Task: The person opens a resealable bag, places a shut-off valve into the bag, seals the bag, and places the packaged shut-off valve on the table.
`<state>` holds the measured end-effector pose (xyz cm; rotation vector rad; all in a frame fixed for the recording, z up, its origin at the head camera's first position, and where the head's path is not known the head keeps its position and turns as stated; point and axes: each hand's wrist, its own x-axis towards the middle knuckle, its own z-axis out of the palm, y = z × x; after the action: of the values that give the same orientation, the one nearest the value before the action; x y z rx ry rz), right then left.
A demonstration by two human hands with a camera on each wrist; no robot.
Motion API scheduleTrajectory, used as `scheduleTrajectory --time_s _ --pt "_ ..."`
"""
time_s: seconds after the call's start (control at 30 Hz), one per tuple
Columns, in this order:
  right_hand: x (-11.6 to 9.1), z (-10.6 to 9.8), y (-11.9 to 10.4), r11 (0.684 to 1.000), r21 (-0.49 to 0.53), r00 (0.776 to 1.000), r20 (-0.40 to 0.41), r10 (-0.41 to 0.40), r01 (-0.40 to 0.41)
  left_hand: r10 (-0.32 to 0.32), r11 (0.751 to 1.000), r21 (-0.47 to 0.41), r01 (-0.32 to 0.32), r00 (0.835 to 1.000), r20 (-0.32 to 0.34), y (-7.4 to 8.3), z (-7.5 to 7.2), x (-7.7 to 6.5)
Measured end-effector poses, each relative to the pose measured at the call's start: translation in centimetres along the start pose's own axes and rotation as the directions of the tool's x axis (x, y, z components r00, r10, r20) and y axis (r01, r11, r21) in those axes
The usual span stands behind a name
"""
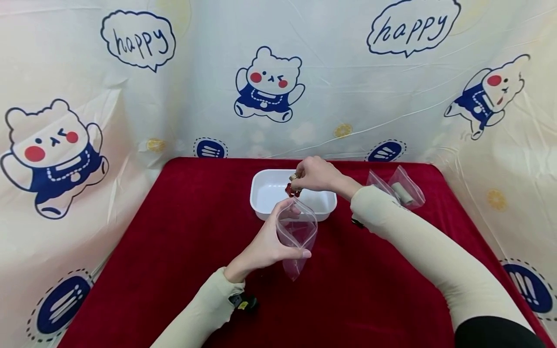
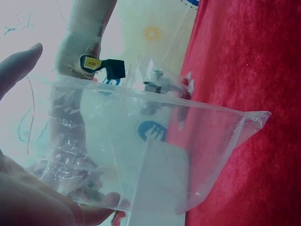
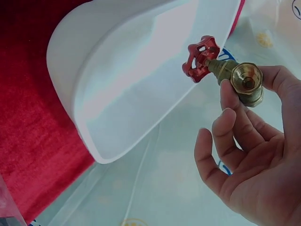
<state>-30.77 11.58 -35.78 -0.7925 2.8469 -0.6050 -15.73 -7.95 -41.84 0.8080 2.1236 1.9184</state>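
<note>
My right hand (image 1: pixel 316 174) pinches a brass valve (image 3: pixel 237 77) with a red handwheel (image 3: pixel 201 58) between thumb and fingertips, over the white plastic tray (image 1: pixel 263 205). In the right wrist view the valve's threaded round opening faces the camera. My left hand (image 1: pixel 267 244) holds a clear zip bag (image 1: pixel 297 234) by its sides, thumb on the near side and fingers at the far side, with its mouth spread wide. The bag hangs just in front of the tray, a little below the valve. Through its film in the left wrist view, the right hand and the tray's white wall show.
Right of the tray, partly behind the right sleeve, lie clear bags (image 1: pixel 409 186), one with a pale grey cylindrical piece (image 1: pixel 402 193) inside. A dark red cloth (image 1: pixel 187 241) covers the table. Printed curtains (image 1: pixel 209 87) stand behind and at both sides.
</note>
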Motion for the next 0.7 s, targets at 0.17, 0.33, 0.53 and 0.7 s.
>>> scheduleTrajectory --time_s 0.17,0.33,0.53,0.7 --pt "-0.6 -0.7 -0.8 1.0 -0.001 1.0 -0.02 0.011 -0.011 0.003 1.0 0.002 -0.003 1.0 -0.005 0.0 -0.1 0.0" --pt "-1.3 -1.6 -1.6 1.0 0.007 0.999 -0.044 -0.005 0.005 -0.006 1.0 -0.001 0.006 1.0 -0.004 0.0 -0.1 0.0" --pt "-2.0 -2.0 -2.6 1.0 0.017 0.997 -0.072 -0.002 0.003 -0.009 1.0 0.002 0.009 1.0 -0.004 -0.1 -0.2 0.0" --pt "-2.9 -2.2 -3.3 1.0 0.007 0.995 -0.103 0.014 -0.013 -0.01 1.0 -0.009 0.011 1.0 0.005 -0.1 -0.2 0.1"
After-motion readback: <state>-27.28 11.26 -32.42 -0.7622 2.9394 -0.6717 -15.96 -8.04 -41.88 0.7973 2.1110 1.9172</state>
